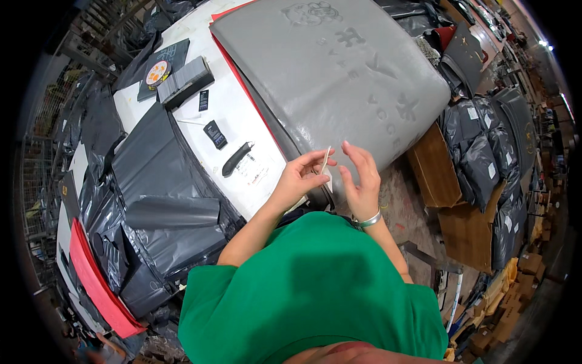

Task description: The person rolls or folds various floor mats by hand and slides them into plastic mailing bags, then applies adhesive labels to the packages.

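Note:
Between the fingers of my left hand (302, 177) is a small, thin white slip (328, 159), held on edge in front of me. My right hand (362, 184) is raised beside it, thumb and fingers apart, and nothing shows in its grasp; a silver bracelet circles that wrist. Just beyond both hands lies a large grey embossed mat (339, 79), its near edge close to my fingertips. A red sheet (257, 108) shows from under its left edge. What is printed on the slip, if anything, cannot be made out.
On the white table (203, 148) lie a black utility knife (237, 159), black tags (215, 134), a box of cards (187, 81) and a tape roll (158, 73). Black plastic bags (159, 176) cover the left side. Cardboard boxes (434, 167) and black-wrapped packages (479, 164) stand at right.

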A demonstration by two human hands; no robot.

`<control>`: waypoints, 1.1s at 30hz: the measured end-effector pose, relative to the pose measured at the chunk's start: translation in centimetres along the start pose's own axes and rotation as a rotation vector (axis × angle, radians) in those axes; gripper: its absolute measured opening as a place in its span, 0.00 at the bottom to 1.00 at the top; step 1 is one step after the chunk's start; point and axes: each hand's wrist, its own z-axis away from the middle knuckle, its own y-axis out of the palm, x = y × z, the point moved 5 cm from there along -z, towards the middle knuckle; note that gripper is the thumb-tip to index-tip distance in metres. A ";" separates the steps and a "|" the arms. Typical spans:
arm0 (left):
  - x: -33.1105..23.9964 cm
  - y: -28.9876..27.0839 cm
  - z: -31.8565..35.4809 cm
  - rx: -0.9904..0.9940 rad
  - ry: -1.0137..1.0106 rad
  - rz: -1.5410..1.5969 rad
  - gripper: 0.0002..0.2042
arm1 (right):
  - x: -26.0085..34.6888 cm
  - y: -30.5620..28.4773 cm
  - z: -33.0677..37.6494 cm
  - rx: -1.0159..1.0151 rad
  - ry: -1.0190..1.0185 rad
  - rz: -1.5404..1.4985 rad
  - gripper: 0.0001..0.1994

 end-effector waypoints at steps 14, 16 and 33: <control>0.7 -0.2 0.6 0.010 -0.049 -0.021 0.26 | 1.8 1.0 -0.3 0.020 -0.226 0.100 0.21; 0.5 0.0 0.5 -0.008 -0.021 0.022 0.25 | 1.7 1.2 -0.2 0.022 -0.226 0.092 0.20; 1.7 -1.3 0.4 0.012 -0.098 0.054 0.22 | 1.5 1.7 -1.3 0.031 -0.310 0.108 0.18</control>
